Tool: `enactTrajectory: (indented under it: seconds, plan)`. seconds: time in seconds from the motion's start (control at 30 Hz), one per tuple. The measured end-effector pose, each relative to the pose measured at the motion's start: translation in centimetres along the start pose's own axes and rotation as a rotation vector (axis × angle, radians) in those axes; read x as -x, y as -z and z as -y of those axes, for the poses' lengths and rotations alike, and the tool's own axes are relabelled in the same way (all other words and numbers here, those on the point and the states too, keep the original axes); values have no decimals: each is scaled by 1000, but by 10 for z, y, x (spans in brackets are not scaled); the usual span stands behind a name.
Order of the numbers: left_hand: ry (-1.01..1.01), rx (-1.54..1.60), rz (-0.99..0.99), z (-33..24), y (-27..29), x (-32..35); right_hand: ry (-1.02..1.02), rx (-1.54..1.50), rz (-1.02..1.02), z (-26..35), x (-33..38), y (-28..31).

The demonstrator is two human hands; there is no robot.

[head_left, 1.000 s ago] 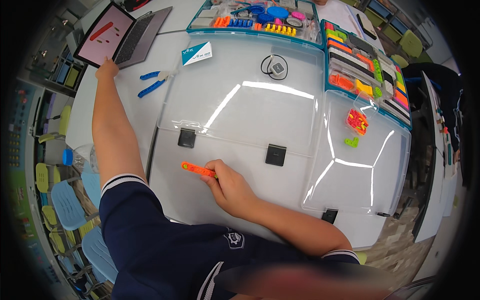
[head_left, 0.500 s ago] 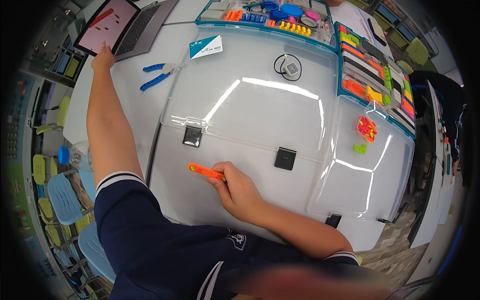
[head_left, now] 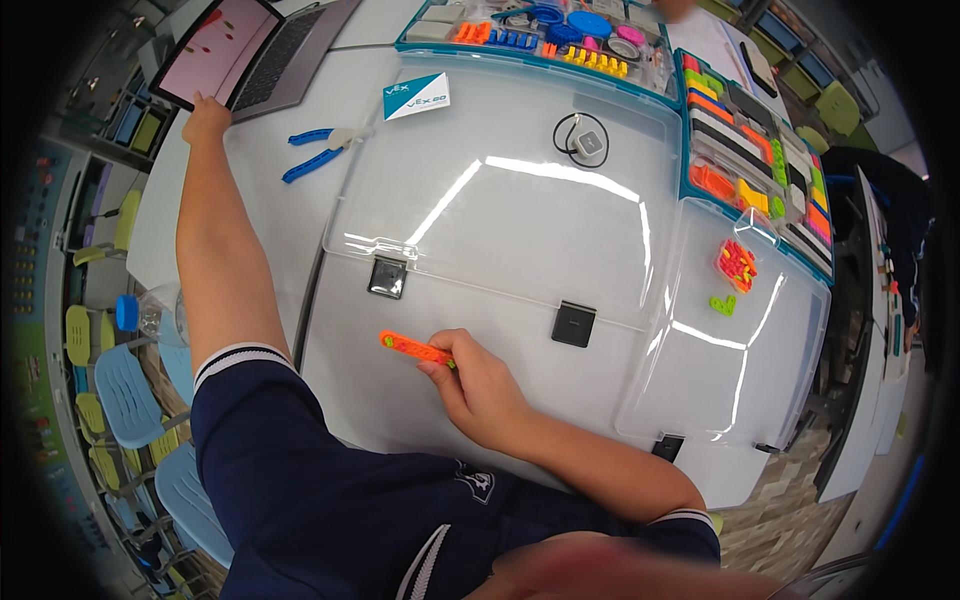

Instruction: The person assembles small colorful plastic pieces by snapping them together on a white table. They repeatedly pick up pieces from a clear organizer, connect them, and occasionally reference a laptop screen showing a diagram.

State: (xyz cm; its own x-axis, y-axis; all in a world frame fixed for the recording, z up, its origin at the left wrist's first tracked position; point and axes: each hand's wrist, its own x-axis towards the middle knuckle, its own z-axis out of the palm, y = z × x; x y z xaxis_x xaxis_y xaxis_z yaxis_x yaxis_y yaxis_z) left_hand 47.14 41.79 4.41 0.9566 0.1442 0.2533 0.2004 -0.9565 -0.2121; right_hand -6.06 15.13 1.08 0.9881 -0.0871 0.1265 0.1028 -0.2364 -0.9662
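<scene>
We see a pale grey bench [head_left: 350, 390] with a dark seam running down its left part. At its far left we have an open laptop [head_left: 275, 70], and nearer us a pair of blue-handled pliers [head_left: 318, 153] lies spread. Toward the far side sit 2 teal-edged cases, the left case [head_left: 540, 65] beside the right case [head_left: 686, 150], and in front of them lie 2 transparent lids [head_left: 470, 220], black latches along their near edges

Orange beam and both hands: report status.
Left hand at lower edge of laptop screen. Right hand pinching orange beam by one end. Clear lid beyond beam, not blocking it.
</scene>
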Motion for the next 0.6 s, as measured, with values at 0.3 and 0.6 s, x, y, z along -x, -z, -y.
enactTrajectory:
  seconds: [0.3,0.6]
  plan:
    - [-176,-71,-151,1,-16,1,-63,-26,22,3,1,2]
    - [-206,-149,125,16,-44,-26,-15,-8,9,0,0,1]
